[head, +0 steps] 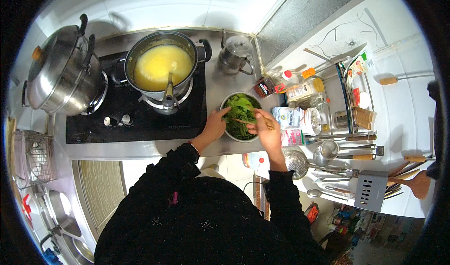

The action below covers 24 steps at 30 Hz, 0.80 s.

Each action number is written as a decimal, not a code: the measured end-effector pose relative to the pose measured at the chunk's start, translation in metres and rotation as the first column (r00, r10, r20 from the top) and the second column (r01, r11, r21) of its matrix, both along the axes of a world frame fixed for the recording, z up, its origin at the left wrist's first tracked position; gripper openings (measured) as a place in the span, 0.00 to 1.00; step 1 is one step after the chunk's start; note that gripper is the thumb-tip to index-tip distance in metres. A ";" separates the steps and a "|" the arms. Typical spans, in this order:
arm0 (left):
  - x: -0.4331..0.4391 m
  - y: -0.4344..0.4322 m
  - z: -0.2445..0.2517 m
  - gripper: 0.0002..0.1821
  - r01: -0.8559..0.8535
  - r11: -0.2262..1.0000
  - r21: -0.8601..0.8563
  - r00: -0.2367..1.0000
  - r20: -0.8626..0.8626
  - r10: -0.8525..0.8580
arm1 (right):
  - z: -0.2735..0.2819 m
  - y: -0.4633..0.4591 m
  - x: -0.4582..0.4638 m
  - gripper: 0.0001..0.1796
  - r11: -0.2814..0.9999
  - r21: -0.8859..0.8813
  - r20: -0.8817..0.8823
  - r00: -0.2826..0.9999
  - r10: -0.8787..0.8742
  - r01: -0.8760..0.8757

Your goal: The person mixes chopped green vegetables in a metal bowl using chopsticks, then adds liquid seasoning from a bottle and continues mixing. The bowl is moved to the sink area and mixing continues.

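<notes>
Leafy greens (242, 105) fill a round bowl (239, 140) on the steel counter, right of the gas hob. My left hand (213, 124) grips the bowl at its left rim, with a finger reaching over the edge. In my right hand (268, 129) is a pair of wooden chopsticks (239, 120), their tips among the leaves. The leaves by the chopsticks are slightly blurred. Part of the bowl's right rim is hidden behind my right hand.
On the black gas hob (140, 131) stand an open pot (128, 66) of yellow liquid, with a ladle (169, 92), and a lidded steel steamer (63, 78). Behind the bowl is a lidded jug (235, 56). Seasoning bottles and bags (288, 117) crowd the right, near a hanging skimmer (296, 165).
</notes>
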<state>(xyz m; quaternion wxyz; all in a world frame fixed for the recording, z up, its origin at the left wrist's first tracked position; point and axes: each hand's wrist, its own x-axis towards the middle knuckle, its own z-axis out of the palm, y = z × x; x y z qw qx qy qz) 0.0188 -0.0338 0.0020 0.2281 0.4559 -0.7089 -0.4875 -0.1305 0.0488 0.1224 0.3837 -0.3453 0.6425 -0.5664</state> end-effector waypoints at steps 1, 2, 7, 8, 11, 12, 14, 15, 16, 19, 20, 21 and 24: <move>0.000 0.000 0.001 0.32 0.023 1.000 -0.022 0.999 0.031 -0.022 | -0.014 -0.008 0.006 0.13 0.998 0.067 -0.066 0.998 -0.005 0.010; 0.000 -0.001 0.001 0.32 0.040 0.998 -0.043 0.997 0.067 -0.037 | -0.027 -0.016 0.011 0.14 0.997 0.080 -0.125 0.992 0.020 -0.010; 0.003 -0.003 0.003 0.33 0.007 1.000 0.014 1.000 0.002 -0.007 | -0.038 -0.024 -0.002 0.12 0.995 0.101 -0.611 0.787 0.082 -0.025; 0.002 -0.004 0.003 0.33 0.000 1.000 0.026 1.000 -0.006 0.000 | -0.031 -0.024 -0.007 0.12 0.999 0.034 -0.527 0.848 0.053 -0.041; 0.001 -0.007 0.005 0.33 -0.048 0.999 -0.020 0.998 -0.046 0.047 | 0.004 -0.019 -0.023 0.13 0.999 0.036 -0.337 0.941 -0.015 0.029; 0.001 -0.007 0.005 0.33 -0.066 0.997 -0.028 0.996 -0.054 0.064 | 0.017 -0.016 -0.027 0.13 0.998 0.054 -0.317 0.948 -0.003 0.021; 0.002 -0.010 0.004 0.34 -0.049 0.999 -0.015 0.997 -0.059 0.048 | 0.038 -0.012 -0.033 0.14 0.997 0.075 -0.226 0.974 -0.010 0.027; 0.001 -0.011 0.004 0.34 -0.040 0.999 0.019 0.998 -0.053 0.041 | 0.044 -0.010 -0.034 0.14 0.994 0.111 -0.202 0.979 0.007 0.016; 0.002 -0.013 0.004 0.34 -0.021 1.000 0.000 0.999 -0.050 0.021 | 0.048 -0.009 -0.036 0.14 0.992 0.126 -0.176 0.984 0.017 0.006; 0.002 -0.015 0.003 0.36 0.007 1.000 0.002 0.999 -0.039 -0.007 | 0.036 -0.012 -0.031 0.14 0.988 0.153 0.024 0.999 0.023 -0.026; 0.002 -0.015 0.003 0.37 0.003 1.000 0.006 0.999 -0.045 -0.003 | 0.025 -0.016 -0.027 0.14 0.988 0.156 0.078 0.997 0.010 -0.022; 0.001 -0.015 0.003 0.37 -0.003 1.000 0.010 0.999 -0.051 0.003 | 0.012 -0.020 -0.021 0.13 0.991 0.133 0.135 0.991 0.010 -0.028; -0.001 -0.012 0.002 0.38 -0.035 0.999 -0.012 0.998 -0.050 0.034 | -0.033 -0.031 0.006 0.13 0.992 0.127 -0.202 0.978 0.049 -0.024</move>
